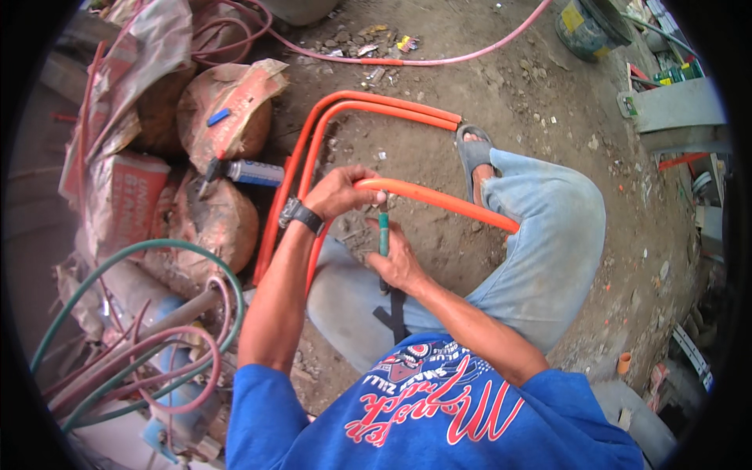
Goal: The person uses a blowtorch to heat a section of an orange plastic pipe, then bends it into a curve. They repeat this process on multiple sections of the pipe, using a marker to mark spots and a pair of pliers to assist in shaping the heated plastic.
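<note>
My left hand (342,194), a watch on its wrist, is closed around the bend of an orange plastic pipe (450,205). The pipe's straight length runs right, and its end lies at my right knee. My right hand (401,262) grips a slim green tool with dark ends (384,233). That tool stands nearly upright, its upper tip at the pipe beside my left fingertips. Its exact kind does not show. Beyond my hands, two more bent orange pipes (392,103) lie side by side on the ground, reaching toward my sandaled foot.
Dirty sacks (227,110) are piled at the left, with a blue-and-white can (258,173) beside them. A green hose (157,244) loops nearer me. A pink hose (470,59) crosses the far dirt floor. A dark bucket (593,30) stands at the far right.
</note>
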Demonstrator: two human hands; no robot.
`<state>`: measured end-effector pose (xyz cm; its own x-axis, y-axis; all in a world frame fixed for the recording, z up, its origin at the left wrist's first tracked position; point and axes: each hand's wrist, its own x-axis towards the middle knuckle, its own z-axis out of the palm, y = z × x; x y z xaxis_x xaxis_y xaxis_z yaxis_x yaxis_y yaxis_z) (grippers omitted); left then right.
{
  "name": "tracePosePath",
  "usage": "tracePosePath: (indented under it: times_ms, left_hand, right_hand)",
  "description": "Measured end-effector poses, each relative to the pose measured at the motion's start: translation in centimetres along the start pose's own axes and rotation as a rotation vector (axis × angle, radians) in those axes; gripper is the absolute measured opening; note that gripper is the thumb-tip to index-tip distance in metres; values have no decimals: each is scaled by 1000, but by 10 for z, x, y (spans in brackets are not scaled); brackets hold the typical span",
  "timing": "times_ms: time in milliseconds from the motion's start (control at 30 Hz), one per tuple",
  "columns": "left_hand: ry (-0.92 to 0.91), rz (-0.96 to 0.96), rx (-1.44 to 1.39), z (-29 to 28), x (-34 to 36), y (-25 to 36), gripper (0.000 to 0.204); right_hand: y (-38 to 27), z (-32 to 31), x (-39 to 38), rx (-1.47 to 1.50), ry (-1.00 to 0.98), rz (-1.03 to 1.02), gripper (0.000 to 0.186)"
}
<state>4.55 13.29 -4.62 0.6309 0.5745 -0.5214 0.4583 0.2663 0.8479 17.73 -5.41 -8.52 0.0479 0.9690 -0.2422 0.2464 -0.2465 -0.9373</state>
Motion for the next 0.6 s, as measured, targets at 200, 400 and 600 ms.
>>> tracePosePath:
  times_ms: [200, 400, 600]
  left_hand:
    - [-36, 12, -65, 1, 3, -2, 38]
    - [14, 53, -10, 5, 0, -1, 33]
    - [-18, -16, 142, -1, 4, 10, 40]
  right_hand:
    - [1, 3, -2, -29, -7, 40, 62]
    - [-2, 4, -3, 4, 15, 43, 58]
    - [-9, 1, -22, -83, -69, 102, 60]
